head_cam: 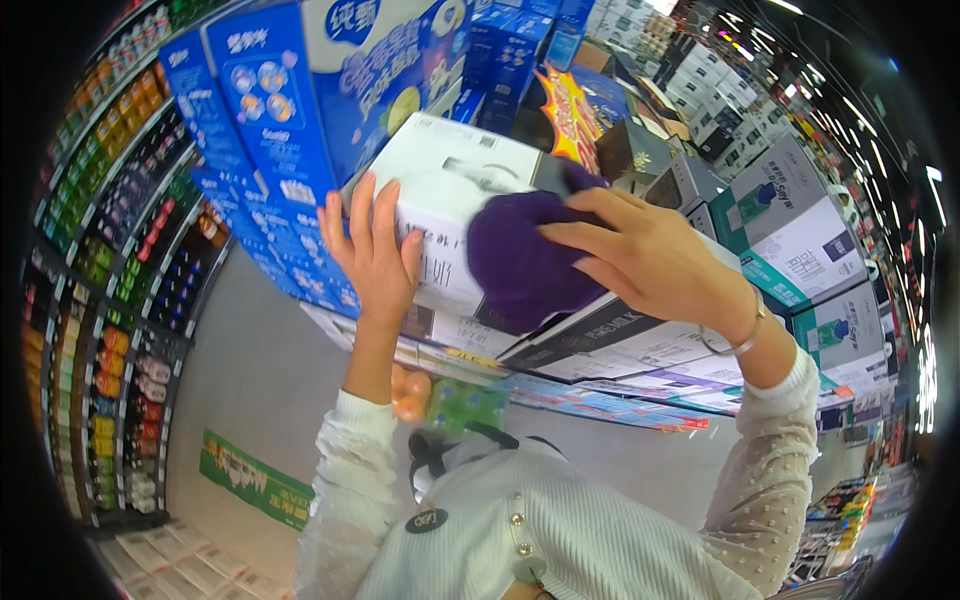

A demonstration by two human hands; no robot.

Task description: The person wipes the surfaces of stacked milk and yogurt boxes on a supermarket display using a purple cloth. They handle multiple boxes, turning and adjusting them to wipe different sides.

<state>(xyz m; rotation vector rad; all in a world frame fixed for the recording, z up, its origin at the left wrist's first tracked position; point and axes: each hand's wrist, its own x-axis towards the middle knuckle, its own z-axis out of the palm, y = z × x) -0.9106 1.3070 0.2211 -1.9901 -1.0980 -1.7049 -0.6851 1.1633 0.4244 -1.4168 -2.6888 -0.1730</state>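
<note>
Both of my hands are at a white milk carton box (pixel 442 161) with a dark end and a carry handle on top. My left hand (pixel 379 255) lies against its left side, fingers spread over the edge. In my right hand (pixel 645 259) is a purple cloth (pixel 525 251), bunched and pressed over the front right part of the box. The cloth hides that part. Beneath and to the right stand more milk boxes (pixel 600 341) with a black band.
Tall blue milk cartons (pixel 277 112) stand close on the left. A jagged orange promotional sign (pixel 570 112) rises behind the box. Grey and teal cartons (pixel 780 210) are stacked right. Shelves of bottles (pixel 120 225) line the far left. A green floor sticker (pixel 255 480) lies on the aisle floor.
</note>
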